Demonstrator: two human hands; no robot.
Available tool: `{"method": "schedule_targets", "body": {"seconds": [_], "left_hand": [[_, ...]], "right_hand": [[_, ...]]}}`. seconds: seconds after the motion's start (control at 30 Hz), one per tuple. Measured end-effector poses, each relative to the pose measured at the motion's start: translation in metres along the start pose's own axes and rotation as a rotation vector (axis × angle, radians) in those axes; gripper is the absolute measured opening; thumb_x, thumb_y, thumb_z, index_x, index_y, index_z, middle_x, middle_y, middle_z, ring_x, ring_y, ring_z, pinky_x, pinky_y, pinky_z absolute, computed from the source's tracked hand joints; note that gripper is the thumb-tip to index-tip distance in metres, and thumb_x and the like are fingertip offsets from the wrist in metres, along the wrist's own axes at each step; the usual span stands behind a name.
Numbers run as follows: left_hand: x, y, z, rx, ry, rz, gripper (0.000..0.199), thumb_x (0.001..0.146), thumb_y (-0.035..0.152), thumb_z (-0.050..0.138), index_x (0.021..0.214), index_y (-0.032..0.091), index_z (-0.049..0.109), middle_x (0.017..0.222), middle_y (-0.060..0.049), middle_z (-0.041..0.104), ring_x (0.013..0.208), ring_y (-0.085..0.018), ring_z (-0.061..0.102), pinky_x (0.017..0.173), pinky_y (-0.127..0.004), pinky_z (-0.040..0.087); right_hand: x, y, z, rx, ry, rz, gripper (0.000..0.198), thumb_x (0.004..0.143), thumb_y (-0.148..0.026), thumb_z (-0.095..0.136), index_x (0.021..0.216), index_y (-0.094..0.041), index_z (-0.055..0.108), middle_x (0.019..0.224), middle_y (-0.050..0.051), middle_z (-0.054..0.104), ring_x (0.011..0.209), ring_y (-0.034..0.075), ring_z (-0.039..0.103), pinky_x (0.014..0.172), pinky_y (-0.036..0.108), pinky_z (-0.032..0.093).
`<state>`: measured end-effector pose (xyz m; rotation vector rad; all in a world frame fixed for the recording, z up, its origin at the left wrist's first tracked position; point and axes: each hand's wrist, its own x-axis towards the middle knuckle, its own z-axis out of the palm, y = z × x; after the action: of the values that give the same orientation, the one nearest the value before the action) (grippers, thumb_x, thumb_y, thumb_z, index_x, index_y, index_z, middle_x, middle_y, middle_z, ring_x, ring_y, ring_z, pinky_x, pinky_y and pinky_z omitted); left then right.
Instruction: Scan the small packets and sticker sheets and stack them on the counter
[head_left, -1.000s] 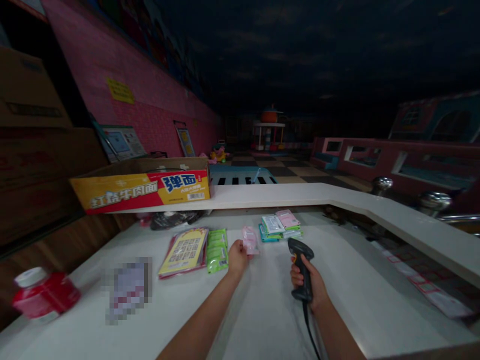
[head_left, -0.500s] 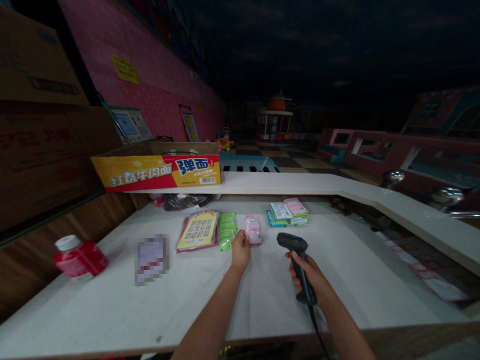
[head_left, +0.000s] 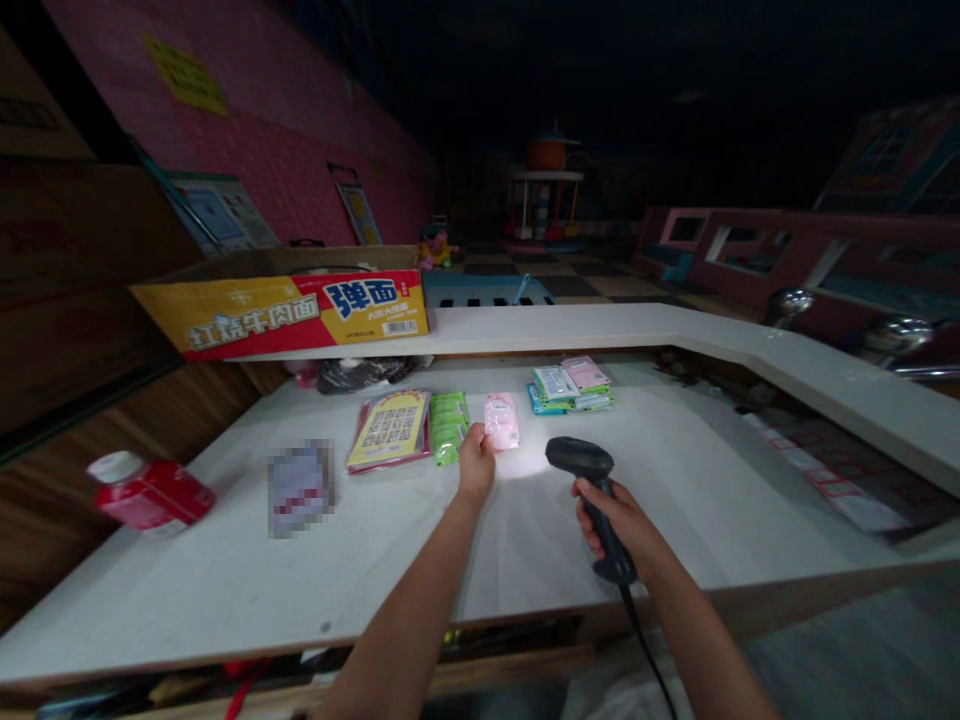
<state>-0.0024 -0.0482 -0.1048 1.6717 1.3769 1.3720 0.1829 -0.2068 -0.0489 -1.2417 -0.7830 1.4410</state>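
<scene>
My left hand (head_left: 477,464) pinches the lower left edge of a small pink packet (head_left: 502,420) above the white counter (head_left: 390,560). In my right hand (head_left: 616,522) is a black barcode scanner (head_left: 581,458), gripped by its handle, its cable hanging down over the counter's front edge. The scanner's head points left toward the pink packet, and a bright patch of light falls on the counter just below the packet. Left of my left hand lie green packets (head_left: 449,428) in a strip and a yellow printed packet (head_left: 392,430) on a reddish stack.
Behind the pink packet to the right is a pile of small packets (head_left: 570,386). A red bottle (head_left: 154,494) with a white cap lies at the left. A noodle carton (head_left: 300,312) stands on the raised ledge (head_left: 555,328). A blurred-out item (head_left: 300,490) lies nearer the bottle.
The scanner's light has come on beside the pink packet. The view has tilted down, so things sit higher in the picture. Both hands keep their holds.
</scene>
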Motion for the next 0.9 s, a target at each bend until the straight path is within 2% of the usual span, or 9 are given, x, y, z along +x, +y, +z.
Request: {"method": "schedule_targets", "body": {"seconds": [0.23, 0.37, 0.57, 0.73, 0.83, 0.9], "left_hand": [[-0.002, -0.003, 0.001, -0.089, -0.044, -0.048, 0.006, 0.080, 0.021, 0.042, 0.078, 0.021, 0.048, 0.074, 0.000, 0.057, 0.070, -0.014, 0.056, 0.067, -0.024, 0.047], [-0.005, -0.001, 0.001, -0.159, -0.050, -0.047, 0.008, 0.080, 0.025, 0.043, 0.079, 0.021, 0.049, 0.075, -0.001, 0.059, 0.071, -0.014, 0.058, 0.068, -0.026, 0.049], [-0.006, -0.002, 0.002, -0.335, -0.075, -0.130, 0.023, 0.082, 0.039, 0.048, 0.091, 0.019, 0.053, 0.083, -0.005, 0.064, 0.072, -0.016, 0.062, 0.064, -0.029, 0.055], [-0.009, -0.009, -0.001, -0.390, 0.076, -0.143, 0.042, 0.079, 0.053, 0.055, 0.099, 0.017, 0.055, 0.093, -0.009, 0.066, 0.075, -0.018, 0.065, 0.061, -0.030, 0.056], [0.000, -0.012, -0.004, -0.453, 0.216, -0.175, 0.040, 0.078, 0.050, 0.058, 0.099, 0.015, 0.055, 0.091, -0.008, 0.066, 0.068, -0.016, 0.065, 0.055, -0.027, 0.055], [0.014, -0.011, -0.007, -0.472, 0.313, -0.254, 0.032, 0.080, 0.041, 0.058, 0.098, 0.015, 0.054, 0.083, -0.006, 0.065, 0.059, -0.014, 0.063, 0.048, -0.025, 0.052]], "right_hand": [[0.032, -0.009, -0.011, 0.153, -0.015, -0.069, 0.040, 0.072, -0.053, 0.071, 0.088, -0.018, 0.058, 0.050, -0.005, 0.053, 0.034, 0.008, 0.043, 0.030, 0.017, 0.031], [0.064, -0.014, -0.026, 0.351, -0.090, -0.007, 0.040, 0.070, -0.051, 0.074, 0.083, -0.016, 0.059, 0.050, -0.005, 0.050, 0.036, 0.006, 0.040, 0.031, 0.016, 0.030], [0.088, 0.005, -0.043, 0.605, -0.199, 0.022, 0.032, 0.072, -0.042, 0.075, 0.083, -0.016, 0.060, 0.054, -0.006, 0.047, 0.039, 0.005, 0.036, 0.033, 0.013, 0.031], [0.091, 0.012, -0.048, 0.698, -0.240, 0.042, 0.026, 0.075, -0.037, 0.074, 0.084, -0.016, 0.060, 0.055, -0.005, 0.047, 0.040, 0.005, 0.037, 0.033, 0.014, 0.032], [0.094, 0.013, -0.049, 0.723, -0.252, 0.065, 0.027, 0.075, -0.036, 0.074, 0.084, -0.016, 0.060, 0.055, -0.005, 0.048, 0.039, 0.005, 0.039, 0.033, 0.014, 0.033], [0.097, 0.013, -0.049, 0.736, -0.256, 0.079, 0.028, 0.074, -0.036, 0.076, 0.085, -0.015, 0.060, 0.055, -0.005, 0.048, 0.039, 0.005, 0.040, 0.032, 0.014, 0.033]]}}
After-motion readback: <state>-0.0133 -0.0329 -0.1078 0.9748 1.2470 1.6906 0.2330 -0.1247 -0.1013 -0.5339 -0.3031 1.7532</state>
